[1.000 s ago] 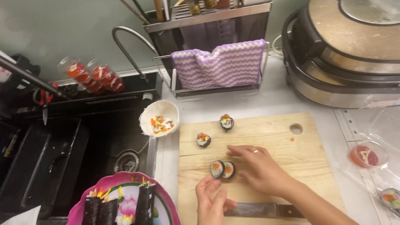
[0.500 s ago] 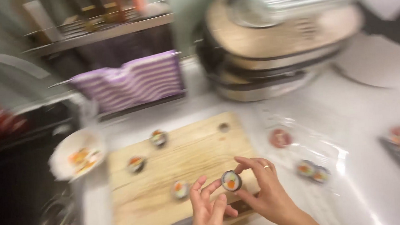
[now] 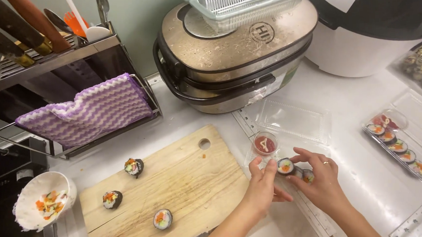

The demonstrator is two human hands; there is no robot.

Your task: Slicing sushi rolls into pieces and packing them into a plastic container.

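My left hand (image 3: 263, 188) and my right hand (image 3: 320, 177) meet over a clear plastic tray (image 3: 293, 124) to the right of the wooden cutting board (image 3: 185, 182). Together their fingertips pinch one seaweed roll slice (image 3: 285, 166), set against two more slices (image 3: 304, 174) lying in the tray. A small cup of red sauce (image 3: 265, 143) sits just behind them. Three slices remain on the board: one at the back (image 3: 133, 167), one at the left (image 3: 112, 199), one near the front (image 3: 162, 219).
A large cooker (image 3: 237, 59) stands behind the tray. A filled tray of slices (image 3: 398, 147) lies at the right. A white bowl of scraps (image 3: 44, 201) sits left of the board. A rack with a purple-striped cloth (image 3: 88, 110) stands at the back left.
The slice left the cutting board and travelled right in both hands to the clear tray. My view swung right, away from the sink and the pink plate.
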